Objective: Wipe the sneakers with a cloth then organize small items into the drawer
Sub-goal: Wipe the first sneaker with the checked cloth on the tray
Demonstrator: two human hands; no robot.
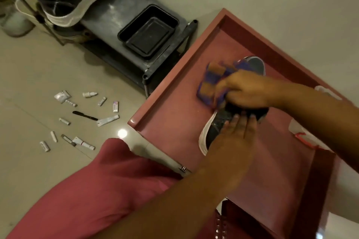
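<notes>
Two hands on one sneaker

One sneaker point(215, 124) lies in the red drawer point(174, 87), so it can't slide. Left hand point(233, 136) steadies it, fingers flat, relaxed. Right hand point(246, 89) has fingers clamped on the cloth point(211, 81), rubbing the upper. Small items point(81, 118) wait scattered on the floor point(38, 75).
</notes>
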